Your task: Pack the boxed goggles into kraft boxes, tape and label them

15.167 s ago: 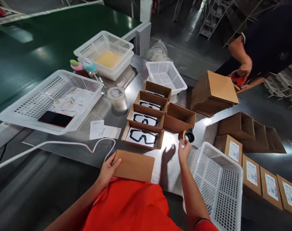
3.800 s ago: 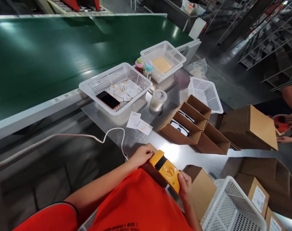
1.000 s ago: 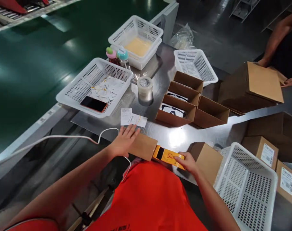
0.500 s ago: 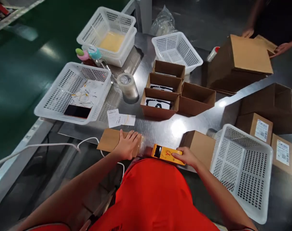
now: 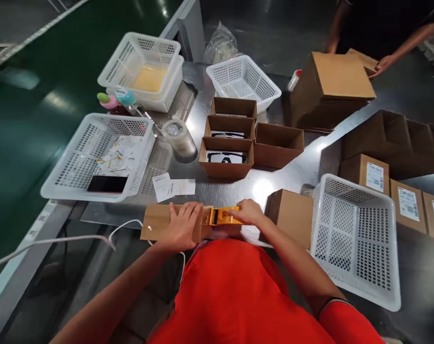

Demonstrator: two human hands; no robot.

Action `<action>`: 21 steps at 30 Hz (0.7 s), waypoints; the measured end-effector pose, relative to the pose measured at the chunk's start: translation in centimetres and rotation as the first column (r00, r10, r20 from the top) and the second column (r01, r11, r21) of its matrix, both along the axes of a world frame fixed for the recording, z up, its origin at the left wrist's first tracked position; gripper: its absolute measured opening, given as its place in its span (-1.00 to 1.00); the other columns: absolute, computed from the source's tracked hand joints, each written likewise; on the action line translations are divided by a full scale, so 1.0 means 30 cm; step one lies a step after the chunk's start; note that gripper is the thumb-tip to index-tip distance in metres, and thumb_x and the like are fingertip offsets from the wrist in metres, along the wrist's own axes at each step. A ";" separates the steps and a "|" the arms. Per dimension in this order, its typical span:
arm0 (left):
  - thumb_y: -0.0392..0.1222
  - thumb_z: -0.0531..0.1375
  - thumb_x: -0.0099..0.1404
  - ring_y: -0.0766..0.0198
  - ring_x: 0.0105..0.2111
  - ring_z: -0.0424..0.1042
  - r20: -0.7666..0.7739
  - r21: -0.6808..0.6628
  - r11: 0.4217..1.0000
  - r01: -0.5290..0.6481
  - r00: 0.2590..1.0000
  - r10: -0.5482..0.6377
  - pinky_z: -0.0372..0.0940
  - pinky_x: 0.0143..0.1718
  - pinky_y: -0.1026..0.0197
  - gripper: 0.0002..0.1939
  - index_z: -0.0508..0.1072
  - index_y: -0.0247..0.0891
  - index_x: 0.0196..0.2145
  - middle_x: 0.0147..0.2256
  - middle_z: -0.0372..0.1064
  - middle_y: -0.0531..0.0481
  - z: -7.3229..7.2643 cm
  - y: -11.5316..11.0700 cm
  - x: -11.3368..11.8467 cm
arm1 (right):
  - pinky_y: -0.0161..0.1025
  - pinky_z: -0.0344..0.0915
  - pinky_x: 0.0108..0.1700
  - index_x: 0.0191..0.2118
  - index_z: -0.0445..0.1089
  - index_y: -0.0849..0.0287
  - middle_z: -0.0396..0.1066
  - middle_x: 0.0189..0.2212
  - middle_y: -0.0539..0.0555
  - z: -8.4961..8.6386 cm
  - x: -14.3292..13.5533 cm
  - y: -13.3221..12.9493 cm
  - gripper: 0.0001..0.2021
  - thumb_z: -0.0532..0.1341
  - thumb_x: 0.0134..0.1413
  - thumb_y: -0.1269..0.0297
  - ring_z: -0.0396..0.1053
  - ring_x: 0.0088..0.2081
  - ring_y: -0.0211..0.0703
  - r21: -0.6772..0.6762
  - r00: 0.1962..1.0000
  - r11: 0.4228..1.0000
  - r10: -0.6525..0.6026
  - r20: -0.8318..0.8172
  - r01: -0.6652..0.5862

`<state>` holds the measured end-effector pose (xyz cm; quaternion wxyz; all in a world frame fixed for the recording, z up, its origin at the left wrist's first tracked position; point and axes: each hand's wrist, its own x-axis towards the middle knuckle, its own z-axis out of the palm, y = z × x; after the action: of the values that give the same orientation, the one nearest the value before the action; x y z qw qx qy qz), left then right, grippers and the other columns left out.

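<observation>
Risk first: if your left hand [image 5: 183, 224] lets the brown box [image 5: 155, 222] slide, whatever the yellow dispenser [image 5: 222, 216] lays down could go on crooked. Its working end also points at your left fingers; a push from your right hand [image 5: 248, 212] that overshoots could nick them. White cable [image 5: 102, 237] below-left of your left hand runs close by the box; over or under, I can't tell. Could snag.

Hands: left is palm down on the box, fingers extended and slightly spread, pressing rather than gripping. Box lies under it, sticking out to its left. Right is closed around the dispenser's far end, tool reaching left from it to the box's right end. Touching or just beside: can't tell.
</observation>
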<state>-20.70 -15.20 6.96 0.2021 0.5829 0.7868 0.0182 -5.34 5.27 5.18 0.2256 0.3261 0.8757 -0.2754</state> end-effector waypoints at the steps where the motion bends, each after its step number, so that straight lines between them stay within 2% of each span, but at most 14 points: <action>1: -0.16 0.29 -0.08 -0.30 0.23 0.08 0.026 0.056 0.998 -0.033 0.999 0.032 -0.31 0.22 -0.56 0.00 -0.02 -0.28 0.29 0.21 0.14 -0.40 0.034 -0.012 -0.006 | -0.28 0.13 -0.40 -0.35 0.56 0.19 0.53 -0.37 0.21 0.026 0.006 0.021 -0.48 0.15 0.07 -0.22 0.45 -0.31 -0.02 0.075 1.000 0.997 0.000 0.001 -0.001; 3: -0.12 0.34 -0.13 -0.25 0.23 0.10 0.121 0.173 0.979 -0.105 0.989 0.085 -0.19 0.27 -0.44 0.07 -0.05 -0.22 0.29 0.21 0.13 -0.33 0.100 -0.026 -0.027 | -0.26 0.15 -0.38 -0.35 0.54 0.22 0.52 -0.39 0.24 0.084 0.043 0.064 -0.49 0.17 0.06 -0.19 0.46 -0.32 0.01 0.214 0.998 0.975 -0.059 -0.012 0.060; 4: -0.10 0.36 -0.15 -0.23 0.24 0.11 0.191 0.227 0.963 -0.149 0.976 0.106 -0.13 0.28 -0.37 0.10 -0.06 -0.21 0.29 0.21 0.12 -0.30 0.125 -0.026 -0.041 | -0.25 0.15 -0.39 -0.36 0.53 0.22 0.51 -0.42 0.23 0.114 0.077 0.084 -0.50 0.16 0.08 -0.18 0.45 -0.36 0.00 0.253 0.991 0.958 -0.129 -0.045 0.136; 6: -0.07 0.39 -0.17 -0.17 0.26 0.09 0.369 0.301 0.915 -0.268 0.918 0.147 -0.02 0.29 -0.24 0.14 -0.06 -0.19 0.30 0.25 0.07 -0.26 0.144 0.000 -0.067 | -0.26 0.15 -0.42 -0.38 0.51 0.22 0.48 -0.49 0.17 0.170 0.176 0.113 -0.49 0.11 0.11 -0.18 0.41 -0.43 -0.07 0.238 0.930 0.906 -0.306 -0.202 0.350; 7: -0.05 0.40 -0.18 -0.15 0.28 0.07 0.480 0.305 0.888 -0.344 0.861 0.168 0.01 0.29 -0.18 0.15 -0.06 -0.19 0.31 0.28 0.04 -0.24 0.133 0.027 -0.077 | -0.27 0.16 -0.43 -0.38 0.50 0.22 0.47 -0.50 0.14 0.194 0.237 0.120 -0.48 0.09 0.11 -0.19 0.39 -0.45 -0.10 0.175 0.865 0.871 -0.393 -0.313 0.460; 8: -0.03 0.41 -0.18 -0.13 0.30 0.05 0.604 0.277 0.863 -0.423 0.775 0.186 0.04 0.29 -0.14 0.17 -0.05 -0.19 0.32 0.30 0.01 -0.23 0.109 0.064 -0.080 | -0.28 0.17 -0.44 -0.38 0.49 0.22 0.46 -0.50 0.11 0.214 0.301 0.123 -0.48 0.09 0.09 -0.20 0.37 -0.46 -0.12 0.089 0.770 0.826 -0.473 -0.428 0.556; 9: -0.01 0.41 -0.19 -0.13 0.31 0.04 0.731 0.216 0.839 -0.500 0.652 0.201 0.06 0.29 -0.10 0.19 -0.05 -0.19 0.32 0.32 -0.01 -0.22 0.074 0.110 -0.075 | -0.28 0.19 -0.44 -0.37 0.48 0.22 0.46 -0.49 0.09 0.229 0.365 0.121 -0.47 0.11 0.06 -0.22 0.36 -0.46 -0.14 -0.009 0.654 0.772 -0.544 -0.526 0.636; 11: 0.05 0.42 -0.20 -0.12 0.30 0.08 0.921 0.000 0.807 -0.591 0.313 0.230 0.12 0.25 -0.05 0.18 0.00 -0.19 0.32 0.32 0.02 -0.22 -0.019 0.221 -0.037 | -0.28 0.22 -0.46 -0.38 0.47 0.23 0.44 -0.50 0.07 0.246 0.485 0.109 -0.46 0.17 -0.04 -0.25 0.33 -0.47 -0.17 -0.188 0.395 0.629 -0.664 -0.635 0.755; 13: 0.13 0.40 -0.16 -0.12 0.24 0.19 0.958 -0.237 0.792 -0.562 -0.002 0.285 0.20 0.19 -0.04 0.09 0.11 -0.18 0.28 0.28 0.15 -0.23 -0.116 0.335 0.041 | -0.28 0.24 -0.48 -0.40 0.46 0.25 0.42 -0.53 0.05 0.243 0.585 0.092 -0.45 0.24 -0.12 -0.26 0.30 -0.50 -0.20 -0.293 0.168 0.459 -0.729 -0.664 0.838; 14: 0.17 0.38 -0.13 -0.13 0.21 0.24 0.941 -0.322 0.794 -0.516 -0.084 0.327 0.23 0.16 -0.06 0.02 0.18 -0.16 0.25 0.24 0.23 -0.22 -0.158 0.382 0.090 | -0.29 0.24 -0.49 -0.41 0.46 0.25 0.40 -0.54 0.04 0.235 0.627 0.085 -0.45 0.26 -0.14 -0.26 0.28 -0.51 -0.21 -0.318 0.087 0.387 -0.742 -0.665 0.865; 15: 0.20 0.36 -0.09 -0.15 0.19 0.27 0.930 -0.359 0.800 -0.481 -0.114 0.349 0.25 0.13 -0.11 -0.04 0.22 -0.16 0.23 0.21 0.27 -0.24 -0.194 0.420 0.142 | -0.29 0.23 -0.50 -0.42 0.46 0.25 0.40 -0.55 0.04 0.224 0.665 0.078 -0.44 0.28 -0.17 -0.27 0.28 -0.51 -0.22 -0.330 0.030 0.328 -0.749 -0.662 0.885; 17: 0.19 0.36 -0.05 -0.15 0.18 0.28 0.922 -0.381 0.813 -0.440 -0.112 0.371 0.22 0.13 -0.17 -0.05 0.19 -0.14 0.25 0.21 0.27 -0.26 -0.245 0.460 0.242 | -0.29 0.24 -0.51 -0.41 0.47 0.25 0.40 -0.54 0.05 0.194 0.735 0.064 -0.44 0.30 -0.20 -0.27 0.29 -0.50 -0.20 -0.333 -0.042 0.235 -0.759 -0.650 0.913; 19: 0.10 0.42 -0.08 -0.12 0.20 0.25 0.934 -0.346 0.830 -0.437 -0.073 0.350 0.15 0.20 -0.15 0.08 0.05 -0.15 0.32 0.24 0.22 -0.27 -0.274 0.459 0.319 | -0.27 0.25 -0.50 -0.38 0.47 0.26 0.41 -0.52 0.06 0.159 0.801 0.045 -0.41 0.31 -0.22 -0.28 0.31 -0.49 -0.18 -0.330 -0.101 0.152 -0.765 -0.637 0.932; 21: 0.03 0.44 -0.09 -0.08 0.23 0.22 0.947 -0.304 0.848 -0.433 -0.041 0.319 0.10 0.25 -0.09 0.19 -0.10 -0.16 0.36 0.27 0.18 -0.26 -0.290 0.440 0.362 | -0.26 0.26 -0.50 -0.36 0.47 0.27 0.41 -0.52 0.06 0.125 0.864 0.019 -0.40 0.28 -0.20 -0.29 0.31 -0.49 -0.17 -0.325 -0.151 0.090 -0.749 -0.646 0.941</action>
<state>-9.85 -1.99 -1.74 0.6356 0.1854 0.5664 0.4907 20.57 5.83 8.94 -0.4054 0.7149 0.4628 -0.3322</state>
